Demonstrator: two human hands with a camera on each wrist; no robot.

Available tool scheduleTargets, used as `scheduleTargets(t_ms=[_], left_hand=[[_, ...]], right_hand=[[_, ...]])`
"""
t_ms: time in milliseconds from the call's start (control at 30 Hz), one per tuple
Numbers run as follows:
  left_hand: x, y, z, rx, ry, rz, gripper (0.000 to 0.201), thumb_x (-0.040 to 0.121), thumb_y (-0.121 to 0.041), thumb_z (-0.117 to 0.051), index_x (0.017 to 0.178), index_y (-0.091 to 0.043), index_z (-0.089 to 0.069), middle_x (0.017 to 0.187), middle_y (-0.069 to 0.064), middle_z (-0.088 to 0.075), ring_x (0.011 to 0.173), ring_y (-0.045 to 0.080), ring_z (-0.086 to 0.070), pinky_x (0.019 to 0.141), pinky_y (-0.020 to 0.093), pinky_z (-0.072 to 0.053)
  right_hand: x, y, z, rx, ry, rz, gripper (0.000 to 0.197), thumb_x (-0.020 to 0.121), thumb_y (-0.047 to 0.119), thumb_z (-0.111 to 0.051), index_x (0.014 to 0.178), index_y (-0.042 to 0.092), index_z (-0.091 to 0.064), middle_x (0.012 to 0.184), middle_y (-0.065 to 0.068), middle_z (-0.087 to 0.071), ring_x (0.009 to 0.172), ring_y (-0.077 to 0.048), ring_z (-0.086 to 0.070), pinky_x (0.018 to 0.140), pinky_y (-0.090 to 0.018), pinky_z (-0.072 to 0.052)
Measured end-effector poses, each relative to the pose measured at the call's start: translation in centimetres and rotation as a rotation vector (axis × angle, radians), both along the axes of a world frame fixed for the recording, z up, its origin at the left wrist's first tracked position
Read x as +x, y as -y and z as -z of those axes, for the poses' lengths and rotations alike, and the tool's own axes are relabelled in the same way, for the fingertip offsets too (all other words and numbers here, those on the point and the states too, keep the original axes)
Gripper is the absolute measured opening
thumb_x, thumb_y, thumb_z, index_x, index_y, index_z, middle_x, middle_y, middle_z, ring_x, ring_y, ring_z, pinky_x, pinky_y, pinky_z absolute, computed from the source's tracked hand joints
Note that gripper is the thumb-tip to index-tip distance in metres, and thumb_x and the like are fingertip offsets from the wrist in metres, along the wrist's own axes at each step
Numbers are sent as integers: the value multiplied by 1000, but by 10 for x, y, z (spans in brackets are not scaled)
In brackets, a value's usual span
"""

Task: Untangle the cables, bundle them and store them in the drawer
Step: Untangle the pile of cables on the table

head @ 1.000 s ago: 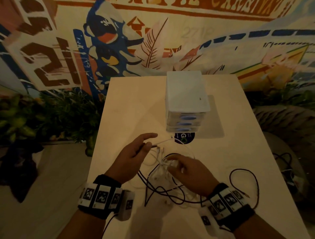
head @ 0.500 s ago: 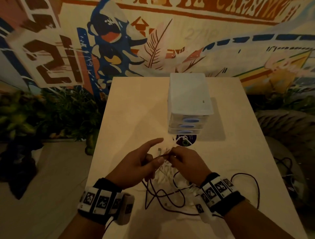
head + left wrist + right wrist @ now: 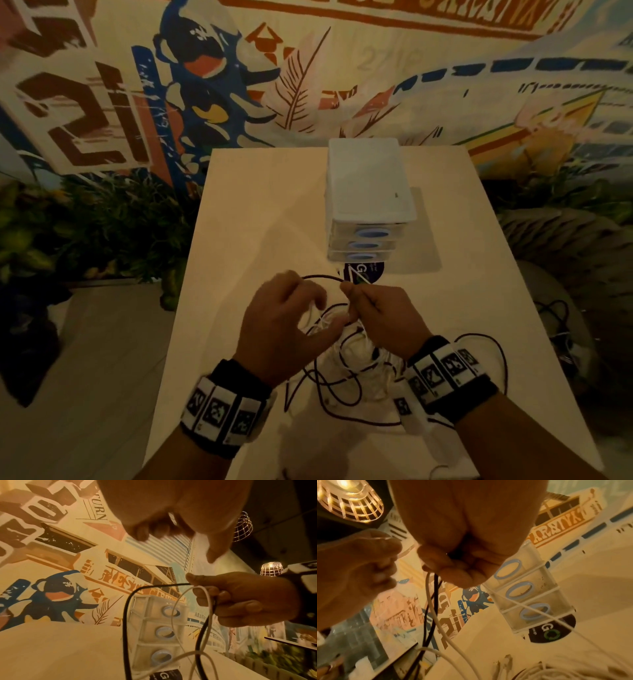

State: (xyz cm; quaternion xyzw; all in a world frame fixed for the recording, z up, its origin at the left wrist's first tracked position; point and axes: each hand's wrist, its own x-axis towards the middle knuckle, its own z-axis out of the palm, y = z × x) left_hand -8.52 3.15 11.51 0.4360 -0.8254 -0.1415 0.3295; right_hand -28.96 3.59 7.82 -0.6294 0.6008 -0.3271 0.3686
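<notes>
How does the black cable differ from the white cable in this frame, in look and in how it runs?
The black cable is dark and thicker; the white cable is pale and thinner. The black one arcs in the air across to the left hand; the white one loops down to a pile on the table. Both pass through the right hand, tangled together, outside the closed drawer unit.

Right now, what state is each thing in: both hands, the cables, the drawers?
Left hand: raised, fingers curled, holding the black cable.
Right hand: pinching black and white cables.
Black cable: arched between the hands, the rest tangled on the table.
White cable: looped, still tangled with the black one.
Drawers: all three shut.
</notes>
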Motion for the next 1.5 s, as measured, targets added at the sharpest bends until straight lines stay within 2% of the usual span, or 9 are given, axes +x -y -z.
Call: scheduleTargets(t_ms=[100,400,500,633,933,1167,1333,1400,1500], left_hand=[[-5,0,8,257,332,168,41,79,-73,-63,101,-40,-57,91,-16,-57,68,2,-43,59,16,-33],[-8,6,42,204,331,68,39,94,-63,-44,89,-37,-73,85,-14,-64,56,3,-47,52,16,-30],[-1,11,44,193,329,49,43,95,-62,-40,88,-35,-73,80,-12,-62,60,6,-54,51,17,-29],[2,17,42,194,257,53,44,95,-60,-40,85,-30,-71,75,-11,-58,59,3,-43,52,13,-23],[5,12,46,277,194,35,42,92,-63,-44,90,-36,-76,74,-12,-63,60,6,-58,52,28,-45],[11,16,48,609,275,-114,35,99,-47,-55,84,-22,-74,78,-5,-73,65,11,-65,70,34,-54],[6,13,26,558,630,-289,71,85,-76,-54,48,-18,-37,47,2,-32,44,15,-35,49,29,-25],[4,11,17,566,515,-232,73,82,-76,-58,47,-16,-36,44,4,-29,41,14,-31,47,30,-22],[-3,6,9,647,75,-101,48,81,-65,-70,65,-19,-72,50,-3,-61,41,6,-55,52,24,-48]], right_hand=[[1,-1,-9,151,263,81,59,101,49,-48,58,11,-60,43,-16,-50,34,-28,-51,43,-22,-41],[-4,-3,-3,380,667,61,41,96,49,-58,76,13,-61,55,-7,-48,40,-23,-50,54,-34,-45],[-17,-5,9,324,628,48,12,92,24,-70,89,14,-63,76,-9,-59,63,-24,-59,69,-44,-49],[-18,-9,8,364,542,-46,15,88,27,-71,98,18,-66,111,-6,-74,103,-21,-70,86,-34,-56],[7,-5,6,151,287,34,7,91,24,-73,91,18,-70,86,0,-77,79,-12,-75,71,-26,-56],[-1,2,-5,175,392,125,23,99,30,-59,99,8,-54,87,-11,-74,70,-32,-75,74,-51,-62],[1,6,-9,152,378,119,22,99,31,-61,95,11,-53,81,-12,-73,64,-32,-73,65,-38,-60],[1,6,-11,143,367,113,22,99,30,-62,95,11,-53,78,-10,-72,62,-29,-73,61,-30,-57],[2,10,-14,128,314,132,29,99,35,-60,99,7,-55,81,-10,-73,63,-23,-74,61,-27,-57]])
